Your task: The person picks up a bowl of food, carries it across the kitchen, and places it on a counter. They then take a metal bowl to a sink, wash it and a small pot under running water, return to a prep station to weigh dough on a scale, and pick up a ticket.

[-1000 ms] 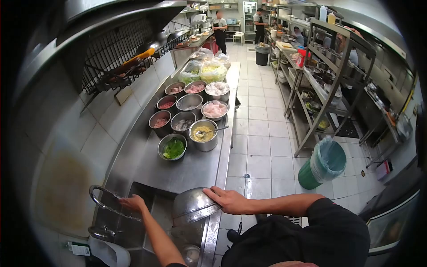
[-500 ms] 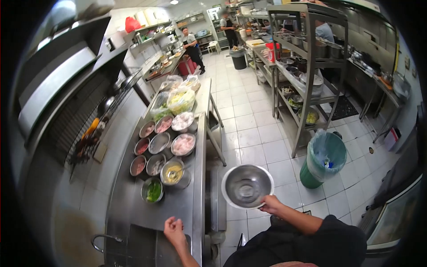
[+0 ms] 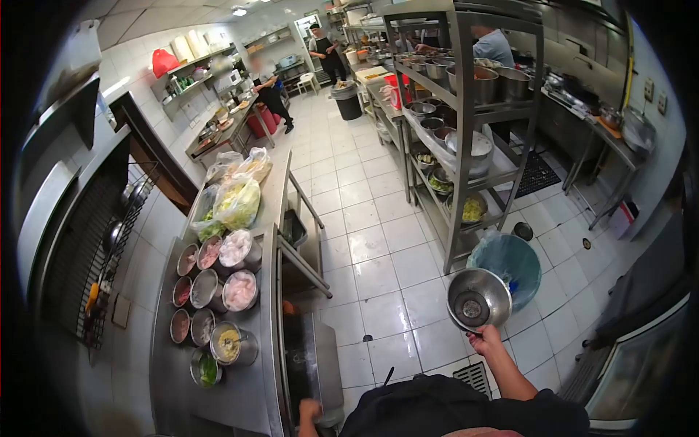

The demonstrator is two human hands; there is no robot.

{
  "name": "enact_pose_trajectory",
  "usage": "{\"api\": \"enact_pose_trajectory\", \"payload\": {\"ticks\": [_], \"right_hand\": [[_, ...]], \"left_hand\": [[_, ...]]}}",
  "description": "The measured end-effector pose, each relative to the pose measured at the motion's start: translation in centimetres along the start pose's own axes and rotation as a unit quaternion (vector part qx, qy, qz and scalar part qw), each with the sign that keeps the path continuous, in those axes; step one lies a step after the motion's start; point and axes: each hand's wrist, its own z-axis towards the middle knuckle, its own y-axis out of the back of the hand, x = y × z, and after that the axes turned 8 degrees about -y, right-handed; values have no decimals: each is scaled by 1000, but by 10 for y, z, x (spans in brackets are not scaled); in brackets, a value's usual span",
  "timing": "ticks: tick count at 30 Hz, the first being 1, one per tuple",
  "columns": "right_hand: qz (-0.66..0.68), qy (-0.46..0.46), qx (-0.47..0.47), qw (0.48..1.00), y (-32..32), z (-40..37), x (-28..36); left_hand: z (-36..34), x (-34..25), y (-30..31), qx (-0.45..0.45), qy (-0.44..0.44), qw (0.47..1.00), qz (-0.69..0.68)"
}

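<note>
My right hand [image 3: 486, 339] grips the rim of an empty steel mixing bowl [image 3: 478, 298] and holds it tilted out over the tiled floor, just in front of a green bin lined with a blue bag [image 3: 510, 262]. My left hand [image 3: 309, 413] is low at the bottom edge, by the front of the steel counter [image 3: 251, 393]; only part of it shows, and I cannot tell what it touches. Several steel bowls of raw ingredients [image 3: 218, 291] stand in rows on the counter to my left.
Bagged vegetables [image 3: 233, 200] lie further along the counter. A tall steel rack [image 3: 466, 109] with pots and bowls stands right of the aisle. A floor drain grate [image 3: 475, 377] is near my feet. Other people work at the far end of the kitchen [image 3: 271, 95].
I have turned away from the sink toward the aisle. The bowl has swung from the sink to the right, out toward the green bin. My left hand has dropped from the tap.
</note>
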Motion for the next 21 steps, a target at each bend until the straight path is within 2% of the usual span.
{"api": "enact_pose_trajectory", "payload": {"ticks": [1,3,4,5,9,12,15,16,18,20,21], "right_hand": [[6,-2,-7,1000,-7,2,0],[15,-32,4,999,-21,16,3],[19,-62,21,998,-29,26,2],[23,-91,37,995,-39,34,2],[-52,-84,29,995,-117,61,-4],[-83,-84,46,992,-201,69,-4],[-94,-97,72,988,-257,92,6],[-96,-93,97,986,-278,95,9],[-99,-75,114,986,-321,95,17],[-101,-61,108,987,-349,103,28],[-103,-53,106,988,-363,110,34]], "left_hand": [[1,-10,-8,56,19,995,-84],[12,-19,-4,64,216,904,-363],[18,-20,-1,68,245,877,-407],[27,-18,4,74,257,864,-426],[82,4,38,102,264,848,-449],[133,38,74,105,269,842,-456],[192,85,123,97,270,847,-447],[216,105,145,81,273,851,-441],[276,141,191,-40,258,866,-427],[354,165,272,-286,179,853,-398],[328,149,380,-278,114,828,-474]]}}
